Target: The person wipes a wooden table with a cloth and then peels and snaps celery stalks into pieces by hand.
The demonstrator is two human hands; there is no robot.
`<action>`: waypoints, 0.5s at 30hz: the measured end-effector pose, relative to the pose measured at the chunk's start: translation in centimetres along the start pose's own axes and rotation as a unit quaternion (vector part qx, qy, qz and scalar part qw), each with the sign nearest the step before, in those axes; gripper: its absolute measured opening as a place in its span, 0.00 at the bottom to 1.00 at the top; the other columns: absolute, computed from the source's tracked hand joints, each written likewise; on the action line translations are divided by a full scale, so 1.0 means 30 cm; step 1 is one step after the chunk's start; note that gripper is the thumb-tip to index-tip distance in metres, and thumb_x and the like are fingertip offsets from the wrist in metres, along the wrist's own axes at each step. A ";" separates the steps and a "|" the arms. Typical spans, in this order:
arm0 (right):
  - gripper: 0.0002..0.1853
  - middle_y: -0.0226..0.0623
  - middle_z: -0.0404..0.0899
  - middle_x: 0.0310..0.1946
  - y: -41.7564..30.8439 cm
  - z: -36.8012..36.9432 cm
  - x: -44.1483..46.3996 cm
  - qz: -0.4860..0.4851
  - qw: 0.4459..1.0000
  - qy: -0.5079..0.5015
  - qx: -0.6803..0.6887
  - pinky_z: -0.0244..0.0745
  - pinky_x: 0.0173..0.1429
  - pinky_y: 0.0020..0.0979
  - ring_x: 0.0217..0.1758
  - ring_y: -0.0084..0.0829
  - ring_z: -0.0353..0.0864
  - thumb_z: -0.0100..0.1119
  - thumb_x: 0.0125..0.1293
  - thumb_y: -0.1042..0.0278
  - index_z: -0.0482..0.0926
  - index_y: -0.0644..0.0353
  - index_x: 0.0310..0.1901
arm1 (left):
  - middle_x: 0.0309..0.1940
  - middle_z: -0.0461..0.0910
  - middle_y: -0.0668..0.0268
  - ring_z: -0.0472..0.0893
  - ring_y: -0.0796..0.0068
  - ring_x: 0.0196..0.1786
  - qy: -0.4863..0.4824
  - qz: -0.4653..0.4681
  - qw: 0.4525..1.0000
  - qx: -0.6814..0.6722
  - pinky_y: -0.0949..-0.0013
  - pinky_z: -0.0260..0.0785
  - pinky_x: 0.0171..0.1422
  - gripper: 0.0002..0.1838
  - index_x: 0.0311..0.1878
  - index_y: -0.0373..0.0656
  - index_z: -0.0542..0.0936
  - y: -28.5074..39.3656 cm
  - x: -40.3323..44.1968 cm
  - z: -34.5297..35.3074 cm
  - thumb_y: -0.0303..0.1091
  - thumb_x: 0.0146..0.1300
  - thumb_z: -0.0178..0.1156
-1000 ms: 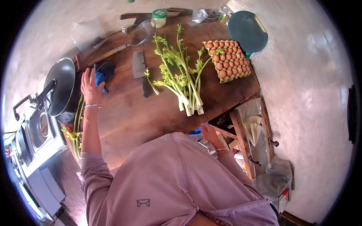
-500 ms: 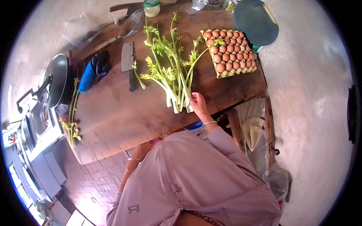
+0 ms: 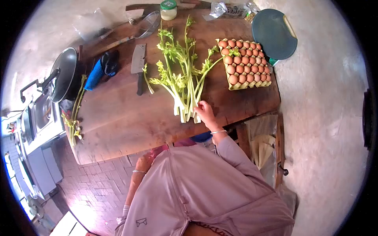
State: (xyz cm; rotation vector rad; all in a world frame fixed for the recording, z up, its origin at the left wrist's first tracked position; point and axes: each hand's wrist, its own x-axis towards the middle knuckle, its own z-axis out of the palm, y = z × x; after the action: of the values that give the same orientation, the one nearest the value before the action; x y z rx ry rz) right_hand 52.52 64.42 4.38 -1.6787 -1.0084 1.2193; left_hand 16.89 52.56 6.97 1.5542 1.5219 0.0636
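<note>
Several leafy celery stalks (image 3: 181,86) lie fanned out on the wooden table, cut ends towards me. My right hand (image 3: 205,113) is at the lower end of the rightmost stalk, its fingers closed on that celery stalk. My left hand (image 3: 145,162) hangs low by my lap, below the table's front edge; its fingers are mostly hidden, so their grip does not show. To the left of the bunch lie a short loose celery piece (image 3: 148,80) and a cleaver (image 3: 138,65) with a black handle. One leafy tip reaches over the egg tray (image 3: 249,87), which is full of brown eggs.
A strainer (image 3: 149,24), a green-lidded jar (image 3: 168,11) and plastic packets are along the back. A dark round board (image 3: 274,33) stands at the back right. On the left are a blue mesh bundle (image 3: 94,76), discarded-looking stems (image 3: 75,114) and a wok (image 3: 64,74).
The view has shifted slightly. My right hand stays at the base of the rightmost celery stalk, and my left hand now shows more, slightly to the left and lower.
</note>
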 end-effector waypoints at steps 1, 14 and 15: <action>0.16 0.34 0.76 0.27 -0.027 -0.007 -0.005 -0.005 1.000 -0.001 0.000 0.72 0.31 0.27 0.28 0.23 0.74 0.60 0.51 0.68 0.69 0.65 0.40 | 0.33 0.77 0.50 0.78 0.52 0.38 0.004 0.027 1.000 -0.005 0.56 0.70 0.40 0.13 0.42 0.44 0.77 -0.001 0.012 -0.009 0.38 0.58 0.49; 0.09 0.33 0.74 0.26 -0.390 0.158 -0.312 -0.114 0.992 -0.047 -0.006 0.70 0.34 0.23 0.28 0.19 0.73 0.54 0.55 0.74 0.68 0.65 0.37 | 0.32 0.77 0.64 0.76 0.77 0.33 -0.061 0.109 0.859 -0.497 0.76 0.67 0.34 0.18 0.49 0.38 0.72 0.663 0.320 -0.286 0.40 0.62 0.52; 0.09 0.33 0.74 0.27 -0.416 0.161 -0.328 -0.123 0.990 -0.063 -0.020 0.70 0.35 0.23 0.30 0.19 0.73 0.54 0.55 0.74 0.68 0.65 0.37 | 0.32 0.77 0.64 0.76 0.77 0.33 -0.062 0.113 0.860 -0.494 0.76 0.67 0.34 0.18 0.49 0.38 0.72 0.670 0.339 -0.307 0.40 0.62 0.52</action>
State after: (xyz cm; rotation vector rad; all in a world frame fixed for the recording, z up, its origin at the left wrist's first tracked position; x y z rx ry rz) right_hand 44.02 60.45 18.07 -1.4694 -1.2839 1.1591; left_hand 28.91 69.88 19.13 0.8459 0.9175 0.7474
